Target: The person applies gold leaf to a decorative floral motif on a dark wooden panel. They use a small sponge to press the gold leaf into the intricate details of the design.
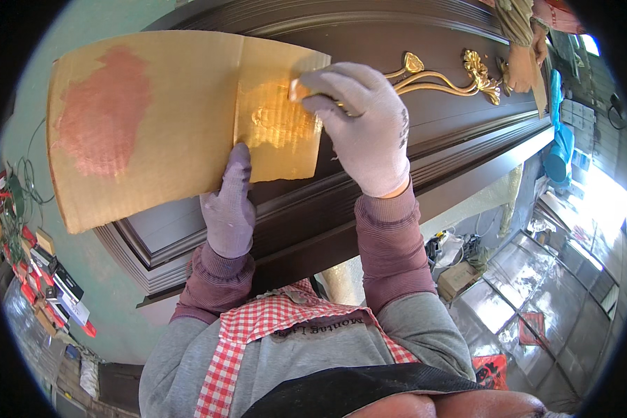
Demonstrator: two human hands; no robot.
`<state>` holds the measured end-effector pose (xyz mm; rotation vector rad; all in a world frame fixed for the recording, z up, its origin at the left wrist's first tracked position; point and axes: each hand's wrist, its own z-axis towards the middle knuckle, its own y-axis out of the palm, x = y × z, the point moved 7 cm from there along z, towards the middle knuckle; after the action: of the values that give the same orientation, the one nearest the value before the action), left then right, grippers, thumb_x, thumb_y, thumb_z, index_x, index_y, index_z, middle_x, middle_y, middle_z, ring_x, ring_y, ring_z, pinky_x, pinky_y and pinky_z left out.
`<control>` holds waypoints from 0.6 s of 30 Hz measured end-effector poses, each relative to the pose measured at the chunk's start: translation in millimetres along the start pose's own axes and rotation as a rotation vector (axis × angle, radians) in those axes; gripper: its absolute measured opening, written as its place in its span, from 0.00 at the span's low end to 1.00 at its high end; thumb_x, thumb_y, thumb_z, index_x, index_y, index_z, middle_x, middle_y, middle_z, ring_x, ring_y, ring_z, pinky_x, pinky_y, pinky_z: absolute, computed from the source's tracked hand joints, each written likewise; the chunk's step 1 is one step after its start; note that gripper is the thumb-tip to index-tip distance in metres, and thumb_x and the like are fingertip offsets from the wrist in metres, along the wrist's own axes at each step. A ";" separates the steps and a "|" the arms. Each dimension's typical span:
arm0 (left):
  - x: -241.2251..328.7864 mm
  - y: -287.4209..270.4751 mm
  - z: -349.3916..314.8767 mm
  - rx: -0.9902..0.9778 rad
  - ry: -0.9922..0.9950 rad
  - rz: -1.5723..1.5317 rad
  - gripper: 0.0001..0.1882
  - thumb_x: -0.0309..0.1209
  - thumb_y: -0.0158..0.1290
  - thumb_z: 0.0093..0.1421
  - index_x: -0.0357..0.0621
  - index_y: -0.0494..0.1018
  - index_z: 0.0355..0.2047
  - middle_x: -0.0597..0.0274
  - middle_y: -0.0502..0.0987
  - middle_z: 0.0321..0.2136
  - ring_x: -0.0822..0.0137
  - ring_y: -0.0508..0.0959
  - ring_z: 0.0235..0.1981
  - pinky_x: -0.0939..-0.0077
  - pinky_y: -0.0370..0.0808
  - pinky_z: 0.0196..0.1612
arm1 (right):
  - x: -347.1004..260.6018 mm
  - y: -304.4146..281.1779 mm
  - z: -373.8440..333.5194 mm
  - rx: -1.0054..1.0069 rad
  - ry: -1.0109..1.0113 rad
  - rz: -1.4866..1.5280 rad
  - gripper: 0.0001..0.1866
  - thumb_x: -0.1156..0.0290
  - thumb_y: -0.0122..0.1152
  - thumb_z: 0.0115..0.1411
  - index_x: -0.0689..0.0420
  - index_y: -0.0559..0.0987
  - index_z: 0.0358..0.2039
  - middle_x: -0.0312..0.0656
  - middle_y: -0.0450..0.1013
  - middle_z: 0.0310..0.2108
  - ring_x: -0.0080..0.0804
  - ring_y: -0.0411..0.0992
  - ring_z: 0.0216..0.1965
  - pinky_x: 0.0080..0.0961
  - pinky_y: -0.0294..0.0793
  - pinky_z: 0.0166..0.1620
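A folded piece of cardboard (181, 90) is held up over a dark brown moulded panel (439, 139). My left hand (231, 209), in a pale purple knit glove, grips its lower edge with the thumb on the front face; the other fingers are hidden behind. A pinkish-red smear (108, 115) marks the cardboard's left part, and a wet, shiny gold paint patch (272, 115) covers much of the right flap. My right hand (369, 125), gloved too, pinches a small whitish piece (296, 90) at the gold patch; whether it is sponge or cloth I cannot tell.
Raised gold scrollwork (442, 86) decorates the panel to the right. Another person's hand (521, 68) works at its far end, by a piece of cardboard (538, 90). Boxes and red items (45, 268) lie at far left. A carton (457, 280) stands below right.
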<state>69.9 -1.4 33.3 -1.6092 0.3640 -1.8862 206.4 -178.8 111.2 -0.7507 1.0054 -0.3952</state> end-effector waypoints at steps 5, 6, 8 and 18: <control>-18.9 11.9 -4.3 0.018 -0.296 -0.225 0.17 0.20 0.53 0.74 0.32 0.78 0.60 0.59 0.82 0.47 0.66 0.82 0.46 0.70 0.80 0.51 | -14.6 2.8 -18.8 -0.241 -0.028 0.028 0.10 0.71 0.74 0.56 0.52 0.88 0.41 0.40 0.81 0.39 0.48 0.80 0.44 0.41 0.81 0.49; -21.7 15.2 -6.2 0.029 -0.360 -0.314 0.16 0.21 0.54 0.74 0.31 0.77 0.60 0.59 0.82 0.48 0.67 0.82 0.47 0.71 0.80 0.52 | -9.3 -0.8 -19.9 -0.211 -0.020 0.033 0.12 0.71 0.75 0.55 0.52 0.88 0.41 0.41 0.81 0.40 0.48 0.80 0.44 0.42 0.81 0.48; -24.0 20.5 -9.9 0.035 -0.434 -0.427 0.15 0.23 0.55 0.75 0.30 0.77 0.59 0.60 0.82 0.49 0.69 0.81 0.48 0.72 0.79 0.54 | -3.1 -13.8 -15.1 -0.025 0.034 0.004 0.12 0.71 0.76 0.54 0.53 0.88 0.41 0.42 0.81 0.40 0.48 0.80 0.44 0.42 0.81 0.48; -13.6 11.8 -8.3 -0.043 -0.185 -0.225 0.16 0.22 0.56 0.74 0.29 0.76 0.59 0.55 0.82 0.52 0.65 0.81 0.52 0.70 0.79 0.57 | -35.4 10.3 -12.6 -0.146 -0.160 0.065 0.14 0.75 0.76 0.52 0.52 0.89 0.41 0.41 0.83 0.40 0.46 0.81 0.42 0.40 0.81 0.48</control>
<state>66.1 -3.7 14.0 -1.9033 0.1502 -1.8802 177.6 -154.6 121.4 -0.8645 0.9119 -0.2030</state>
